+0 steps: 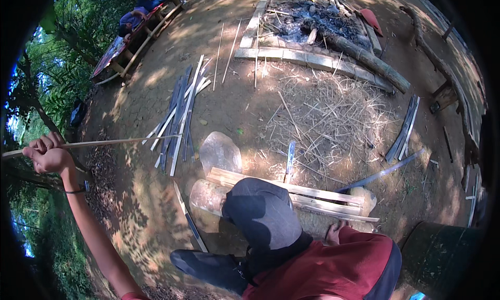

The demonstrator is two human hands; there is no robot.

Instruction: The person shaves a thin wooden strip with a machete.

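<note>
My left hand (46,153) is raised far out to the left, its fingers wrapped round a long thin wooden strip (114,142). The strip reaches rightward over the ground, toward a pile of dark and pale split strips (179,110). Low on the right, my right hand (337,232) is beside a stack of pale split wood pieces (328,197), which lies across a log (317,223) in front of me. My sleeve and body cover part of this hand, so its grip does not show. My bent knee (260,209) overlaps the stack's left part.
A fire pit (323,27) with ash and a big log (370,60) lies ahead. Shavings (328,123) litter the ground before it. Stones (220,153), a bluish flat piece (290,157) and a curved strip (383,173) lie nearby. Another person (136,19) is on a bench, far left.
</note>
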